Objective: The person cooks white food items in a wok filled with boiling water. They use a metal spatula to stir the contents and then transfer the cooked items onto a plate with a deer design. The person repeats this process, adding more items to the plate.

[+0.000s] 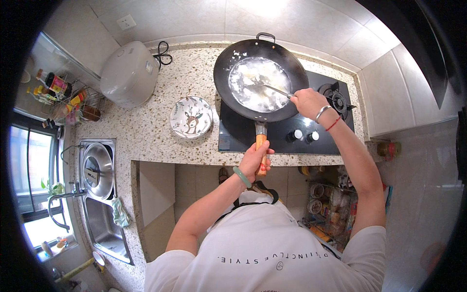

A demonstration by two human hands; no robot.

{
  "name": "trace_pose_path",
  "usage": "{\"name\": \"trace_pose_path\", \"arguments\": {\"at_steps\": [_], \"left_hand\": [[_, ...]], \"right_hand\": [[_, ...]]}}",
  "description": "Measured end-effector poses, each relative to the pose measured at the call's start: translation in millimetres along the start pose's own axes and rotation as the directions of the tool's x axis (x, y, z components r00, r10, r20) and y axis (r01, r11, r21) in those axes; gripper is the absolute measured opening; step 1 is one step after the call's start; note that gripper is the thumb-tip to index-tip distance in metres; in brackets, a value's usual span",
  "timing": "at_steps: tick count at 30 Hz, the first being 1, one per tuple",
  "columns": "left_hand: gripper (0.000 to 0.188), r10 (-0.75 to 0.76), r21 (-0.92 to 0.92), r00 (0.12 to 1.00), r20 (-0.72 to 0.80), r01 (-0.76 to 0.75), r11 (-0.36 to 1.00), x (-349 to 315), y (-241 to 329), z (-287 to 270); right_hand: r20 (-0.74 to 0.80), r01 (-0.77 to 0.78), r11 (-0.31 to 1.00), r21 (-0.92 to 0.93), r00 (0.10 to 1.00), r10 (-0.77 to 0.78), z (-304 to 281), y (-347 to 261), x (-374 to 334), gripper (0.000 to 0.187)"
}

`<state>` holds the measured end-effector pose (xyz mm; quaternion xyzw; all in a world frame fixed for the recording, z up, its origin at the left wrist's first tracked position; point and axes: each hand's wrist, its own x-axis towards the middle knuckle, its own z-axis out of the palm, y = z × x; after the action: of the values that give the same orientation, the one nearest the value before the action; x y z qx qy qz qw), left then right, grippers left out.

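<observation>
A large black wok (228,100) stands over the left part of the black gas stove (238,138), with pale, bubbling liquid (260,100) and steam in it. My left hand (254,160), below a green bangle, is wrapped around the wok's wooden handle (261,142). Over the wok's right rim, my right hand (309,103) grips a utensil with a thin metal shaft (277,91). Its far end dips into the liquid, so its kind is hidden. Left of the stove lies a plate with a deer pattern (185,109).
A white rice cooker (129,75) stands at the back left. Farther left are a rack of bottles (73,100) and a steel sink (104,231), with a pot lid (97,170) over its far basin. The stove's right burner (335,100) has no pan on it. Shelves of jars (326,209) stand below the counter.
</observation>
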<state>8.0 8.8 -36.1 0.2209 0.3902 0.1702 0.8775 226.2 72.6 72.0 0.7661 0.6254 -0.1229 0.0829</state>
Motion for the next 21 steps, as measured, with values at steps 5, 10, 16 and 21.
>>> {"name": "trace_pose_path", "arguments": {"at_steps": [5,10,16,21], "left_hand": [[0.028,-0.002,-0.008,1.0,-0.006,0.001,1.0,-1,1,1],[0.029,0.005,-0.012,1.0,0.01,-0.005,1.0,0,-1,0],[0.03,0.006,-0.011,1.0,-0.001,-0.007,1.0,-2,1,1],[0.029,0.006,0.0,1.0,0.004,-0.006,1.0,0,0,0]], "right_hand": [[0.024,-0.001,0.998,-0.067,1.0,0.003,-34,1,-20,0.036],[0.009,-0.043,0.988,-0.151,0.999,0.045,-69,16,-49,0.035],[0.053,-0.131,0.952,-0.277,0.987,0.152,-96,25,-65,0.034],[0.14,-0.148,0.943,-0.299,0.97,0.197,-100,27,-66,0.033]]}}
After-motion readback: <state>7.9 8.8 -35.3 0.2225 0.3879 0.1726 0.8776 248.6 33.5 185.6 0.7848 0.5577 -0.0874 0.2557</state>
